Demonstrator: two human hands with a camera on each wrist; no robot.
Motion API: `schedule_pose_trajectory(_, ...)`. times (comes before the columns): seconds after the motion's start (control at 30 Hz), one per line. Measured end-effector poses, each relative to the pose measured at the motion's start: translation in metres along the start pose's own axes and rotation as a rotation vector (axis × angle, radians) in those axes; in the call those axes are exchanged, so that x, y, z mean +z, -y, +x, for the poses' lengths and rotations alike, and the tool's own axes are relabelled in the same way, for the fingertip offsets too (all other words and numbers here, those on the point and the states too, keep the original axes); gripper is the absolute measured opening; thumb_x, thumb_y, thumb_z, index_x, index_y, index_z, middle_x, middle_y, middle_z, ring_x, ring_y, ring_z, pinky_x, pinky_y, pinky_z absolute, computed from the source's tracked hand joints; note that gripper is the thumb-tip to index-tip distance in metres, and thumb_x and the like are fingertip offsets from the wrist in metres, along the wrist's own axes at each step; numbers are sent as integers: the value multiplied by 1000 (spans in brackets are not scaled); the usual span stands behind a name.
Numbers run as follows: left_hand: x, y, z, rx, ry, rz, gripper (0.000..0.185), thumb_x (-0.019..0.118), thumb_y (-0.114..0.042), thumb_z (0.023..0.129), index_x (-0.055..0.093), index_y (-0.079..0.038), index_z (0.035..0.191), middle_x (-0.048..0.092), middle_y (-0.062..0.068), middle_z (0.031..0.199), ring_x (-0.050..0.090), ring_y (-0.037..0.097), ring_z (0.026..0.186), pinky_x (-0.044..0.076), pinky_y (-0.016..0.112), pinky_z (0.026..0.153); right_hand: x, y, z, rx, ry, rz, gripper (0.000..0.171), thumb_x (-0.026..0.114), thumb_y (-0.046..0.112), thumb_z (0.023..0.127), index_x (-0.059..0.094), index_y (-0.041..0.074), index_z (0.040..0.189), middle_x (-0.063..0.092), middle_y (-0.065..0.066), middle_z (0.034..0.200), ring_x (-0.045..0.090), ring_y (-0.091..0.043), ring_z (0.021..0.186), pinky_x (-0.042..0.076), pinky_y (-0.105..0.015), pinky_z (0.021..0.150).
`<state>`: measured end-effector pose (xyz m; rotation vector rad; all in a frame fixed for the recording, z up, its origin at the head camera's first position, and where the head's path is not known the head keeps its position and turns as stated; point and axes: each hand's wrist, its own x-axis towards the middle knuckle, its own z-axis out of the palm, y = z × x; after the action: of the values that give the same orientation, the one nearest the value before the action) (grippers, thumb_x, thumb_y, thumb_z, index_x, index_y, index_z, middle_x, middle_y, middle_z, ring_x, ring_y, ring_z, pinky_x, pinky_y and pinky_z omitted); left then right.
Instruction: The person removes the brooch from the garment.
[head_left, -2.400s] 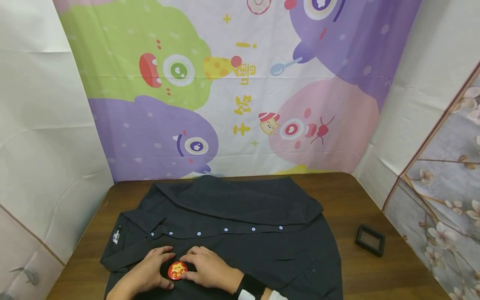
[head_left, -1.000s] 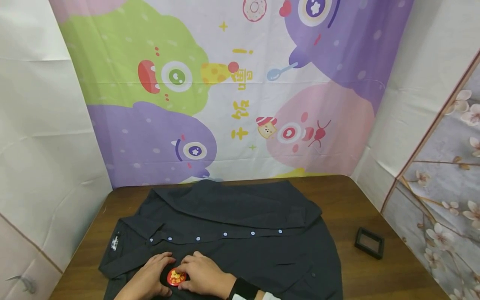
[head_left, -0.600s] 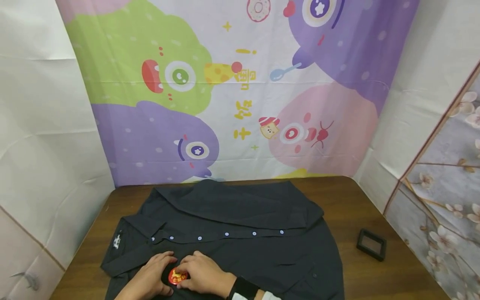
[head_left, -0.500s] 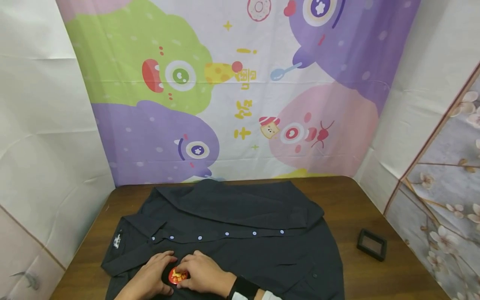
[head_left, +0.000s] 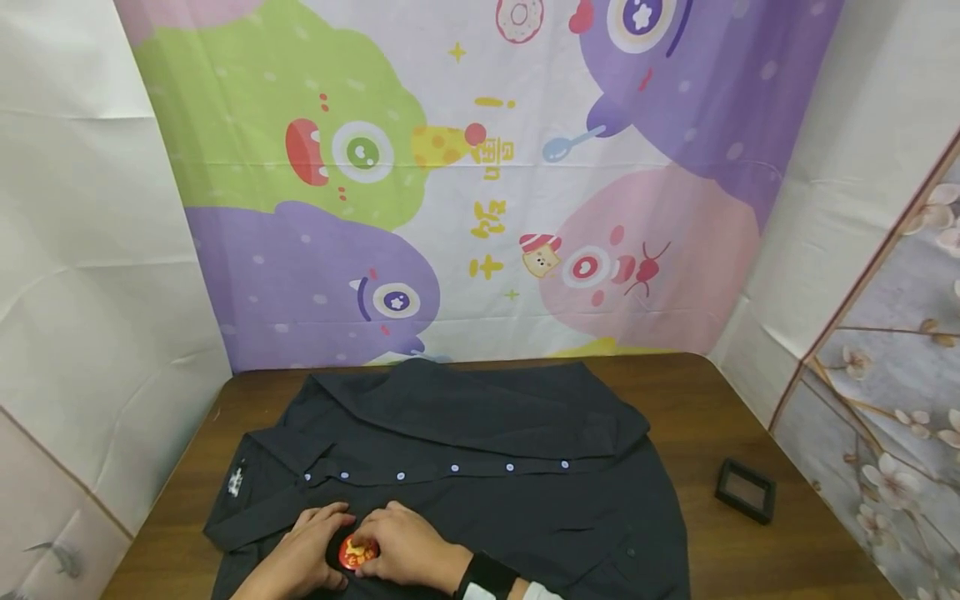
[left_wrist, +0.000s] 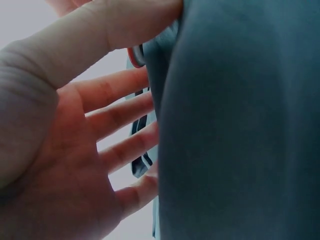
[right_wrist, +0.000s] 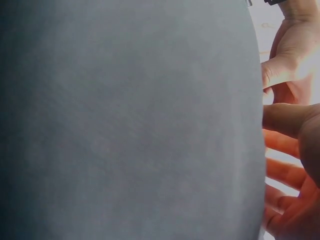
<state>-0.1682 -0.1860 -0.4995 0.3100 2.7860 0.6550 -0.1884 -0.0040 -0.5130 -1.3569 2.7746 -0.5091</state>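
Note:
A dark button-front shirt (head_left: 517,500) lies spread on the table, its collar to the left. A round red badge (head_left: 349,555) with a yellow figure rests on its near part. The thumb and bent fingers of my right hand (head_left: 412,546) pinch the badge at its right side, covering part of its face. My left hand (head_left: 300,550) rests on the shirt just left of the badge, thumb and fingers spread. In the left wrist view, the fingers of the left hand (left_wrist: 75,145) are nearly straight against the cloth. The right wrist view is mostly filled by grey cloth (right_wrist: 135,120).
A small black rectangular frame (head_left: 746,491) lies on the brown wooden table (head_left: 757,558) at the right. Behind the table hangs a cartoon-print cloth (head_left: 480,192), with white sheeting (head_left: 90,208) at the left side. A floral panel (head_left: 885,417) stands at the right.
Since the oldest frame, my right hand has shifted slightly left and its fingers have come further over the badge. The left hand and the shirt stay nearly in place; the head view has tilted slightly.

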Motion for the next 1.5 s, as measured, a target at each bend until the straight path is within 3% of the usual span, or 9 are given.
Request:
schedule_pose_trajectory(0.3, -1, -1, -1, 0, -7, -4, 68, 92, -14, 56, 63, -5, 116, 55, 17, 136, 47, 40, 124, 41, 65, 97, -4, 1, -2, 40, 21, 46, 31, 77, 36, 82, 73, 25, 111, 64, 12, 97, 49, 4, 81, 38, -8, 69)
schedule_pose_trajectory(0.83, 0, 1, 0, -5, 13, 9, 67, 91, -16, 57, 63, -5, 117, 54, 17, 137, 46, 40, 126, 40, 64, 99, -3, 0, -3, 6, -7, 47, 32, 76, 34, 83, 72, 21, 112, 64, 8, 98, 52, 4, 85, 40, -8, 74)
schedule_pose_trajectory(1.5, 0, -2, 0, -13, 16, 11, 67, 91, -16, 58, 63, -5, 118, 53, 18, 138, 46, 40, 126, 40, 64, 100, -8, -3, -5, 7, -23, 72, 32, 76, 34, 84, 72, 20, 113, 64, 7, 100, 52, 5, 84, 40, -7, 72)
